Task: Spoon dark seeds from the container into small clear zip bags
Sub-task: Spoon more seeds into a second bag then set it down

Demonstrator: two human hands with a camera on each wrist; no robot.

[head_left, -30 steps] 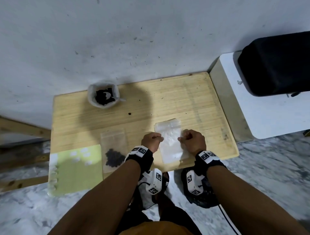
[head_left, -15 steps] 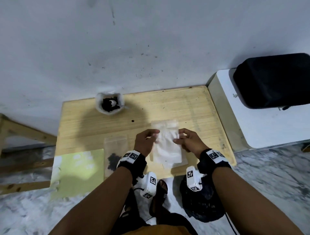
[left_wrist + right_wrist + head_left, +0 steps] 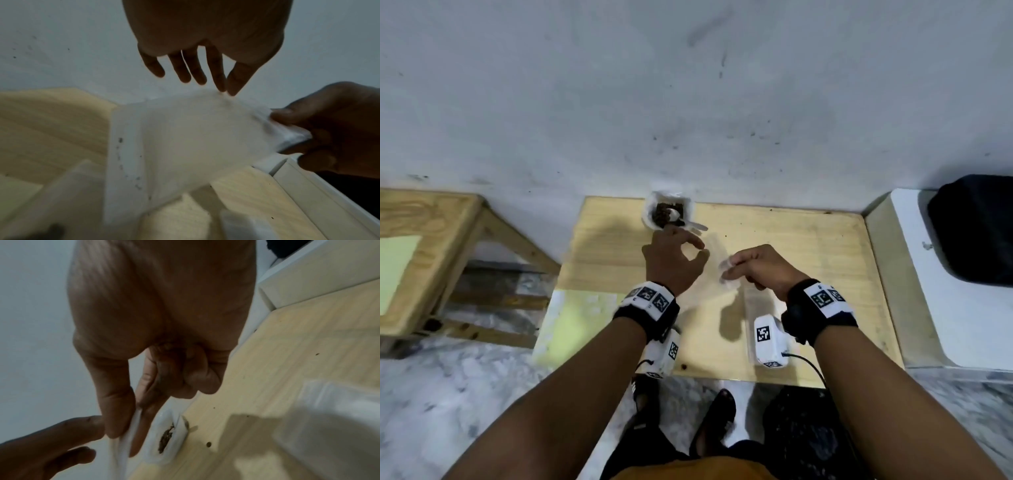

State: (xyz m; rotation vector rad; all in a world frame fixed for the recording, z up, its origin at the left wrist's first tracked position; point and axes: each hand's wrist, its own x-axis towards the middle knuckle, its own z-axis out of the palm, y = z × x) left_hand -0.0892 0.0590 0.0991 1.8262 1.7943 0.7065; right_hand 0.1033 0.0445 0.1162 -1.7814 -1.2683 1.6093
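I pinch one edge of the empty bag (image 3: 197,139) in my left hand (image 3: 674,263) and the other in my right hand (image 3: 760,267), just before the container (image 3: 667,214), pulling its mouth open, so next I must free one hand for the spoon (image 3: 681,216).

So I count one seed container (image 3: 667,213) with one spoon (image 3: 677,215), one clear bag (image 3: 197,134) held nearer than the container, two hands.
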